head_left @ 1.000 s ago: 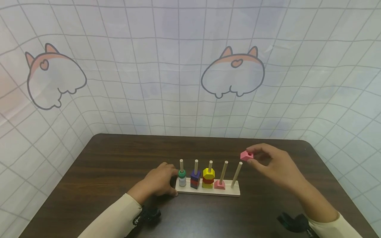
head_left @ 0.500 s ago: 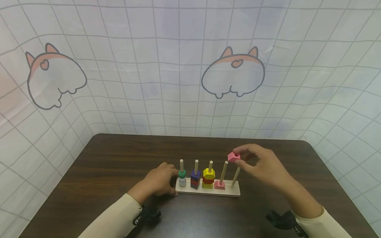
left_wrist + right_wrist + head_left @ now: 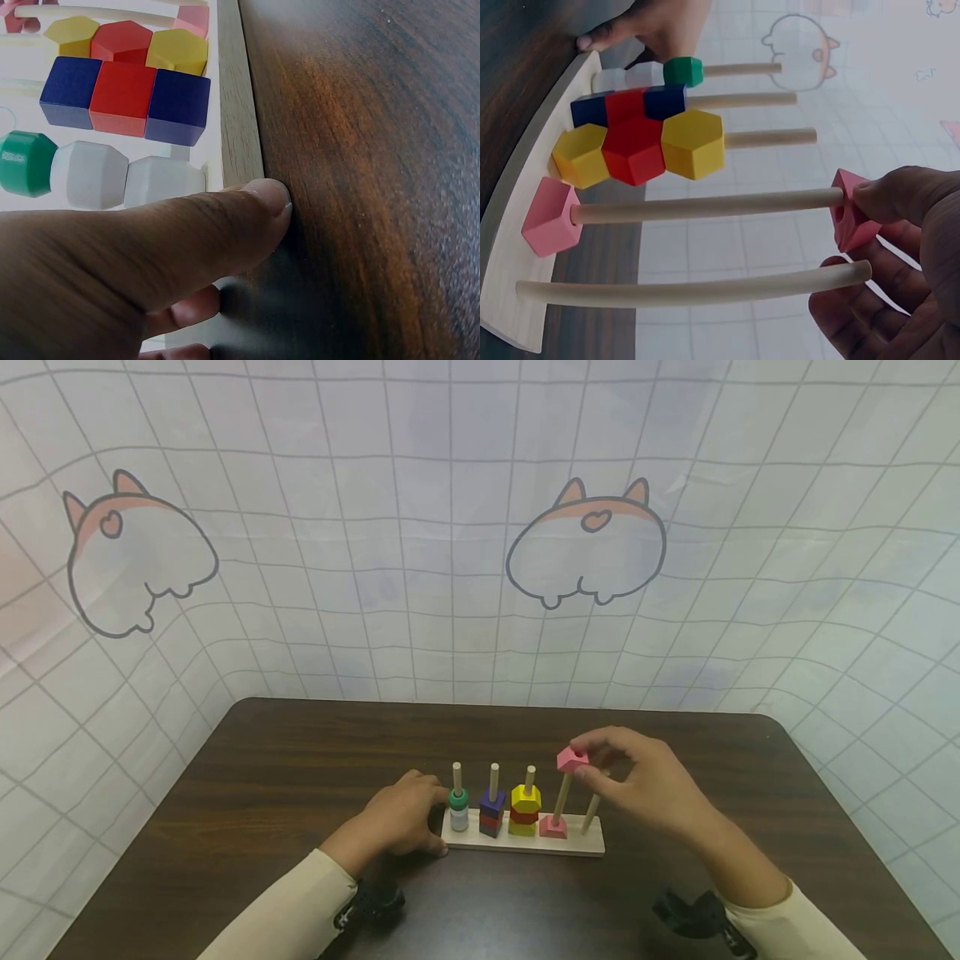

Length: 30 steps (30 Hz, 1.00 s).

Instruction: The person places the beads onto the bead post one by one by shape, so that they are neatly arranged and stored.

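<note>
Pink block at the tip of the fourth peg, not yet slid down.

Your right hand point(image 3: 648, 785) pinches the pink block point(image 3: 572, 759) at centre frame; your left hand point(image 3: 405, 817), fingers relaxed, steadies the wooden base point(image 3: 525, 843). Three pegs are stacked; one pink piece point(image 3: 553, 827) is seated and the last peg point(image 3: 690, 289) is bare.

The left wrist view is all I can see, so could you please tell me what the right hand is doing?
Observer: The right hand pinches a pink block at the top of the fourth peg.
Operator: Thank you. Is anything already on that peg?
Observer: Yes, another pink block sits at its bottom, against the wooden base.
Operator: And is the last peg in use?
Observer: No, the fifth peg is bare; the right hand's fingers lie beside its tip.
</note>
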### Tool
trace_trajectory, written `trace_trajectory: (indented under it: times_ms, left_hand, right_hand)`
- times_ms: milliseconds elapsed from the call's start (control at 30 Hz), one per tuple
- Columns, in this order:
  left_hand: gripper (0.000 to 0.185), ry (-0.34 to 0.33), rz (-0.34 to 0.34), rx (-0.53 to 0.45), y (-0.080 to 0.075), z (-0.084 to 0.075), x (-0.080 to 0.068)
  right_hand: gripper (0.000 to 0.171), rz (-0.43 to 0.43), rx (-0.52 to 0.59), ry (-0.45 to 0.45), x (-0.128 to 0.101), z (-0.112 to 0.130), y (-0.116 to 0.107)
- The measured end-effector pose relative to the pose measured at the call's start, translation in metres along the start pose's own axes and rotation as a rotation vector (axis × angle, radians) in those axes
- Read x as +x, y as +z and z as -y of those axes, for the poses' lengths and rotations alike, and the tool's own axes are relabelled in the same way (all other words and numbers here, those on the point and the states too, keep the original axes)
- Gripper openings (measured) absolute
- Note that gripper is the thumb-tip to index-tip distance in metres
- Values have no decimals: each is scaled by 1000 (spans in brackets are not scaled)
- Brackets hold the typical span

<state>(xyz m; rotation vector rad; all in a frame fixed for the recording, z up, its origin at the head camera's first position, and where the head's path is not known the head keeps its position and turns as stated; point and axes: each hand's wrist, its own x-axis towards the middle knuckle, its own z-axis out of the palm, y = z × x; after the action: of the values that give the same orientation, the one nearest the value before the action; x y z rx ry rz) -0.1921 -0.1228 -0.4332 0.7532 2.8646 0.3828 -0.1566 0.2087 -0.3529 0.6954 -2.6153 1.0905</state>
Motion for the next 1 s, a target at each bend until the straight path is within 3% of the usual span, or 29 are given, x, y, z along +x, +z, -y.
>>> trace_trajectory:
  times_ms: [300, 567, 800, 900, 1000]
  left_hand:
    - [62, 5, -5, 3, 2, 2, 1]
    - [60, 11, -7, 5, 2, 3, 1]
    - [60, 13, -4, 4, 1, 2, 1]
    - [60, 9, -1, 2, 1, 2, 1]
    - [60, 7, 2, 7, 1, 2, 1]
  right_hand:
    - [31, 41, 27, -74, -1, -3, 9]
    - [44, 67, 10, 10, -7, -14, 21]
    - [60, 77, 65, 81, -14, -27, 33]
    - [60, 84, 88, 99, -17, -34, 39]
    - [48, 117, 100, 111, -19, -42, 47]
